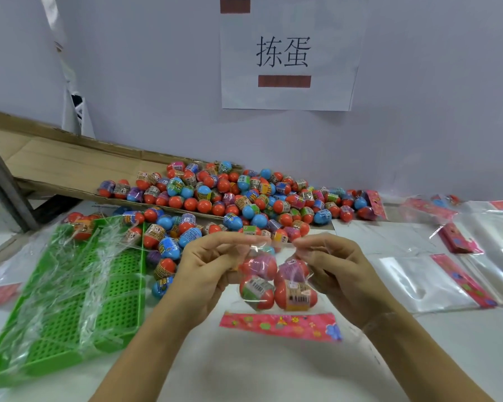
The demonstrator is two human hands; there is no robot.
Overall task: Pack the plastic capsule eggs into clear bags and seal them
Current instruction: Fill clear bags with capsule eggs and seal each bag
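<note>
Between my two hands hangs the clear bag (276, 281), its top edge pinched by my left hand (206, 268) at one corner and my right hand (336, 271) at the other, so the eggs inside (295, 294) settle downward. Its pink header strip (279, 326) dangles below, I judge ready for folding and sealing. Beyond the bag lies the loose egg pile (230, 195); left of it sits a green tray (79, 297), right of it empty bags (427, 281).
</note>
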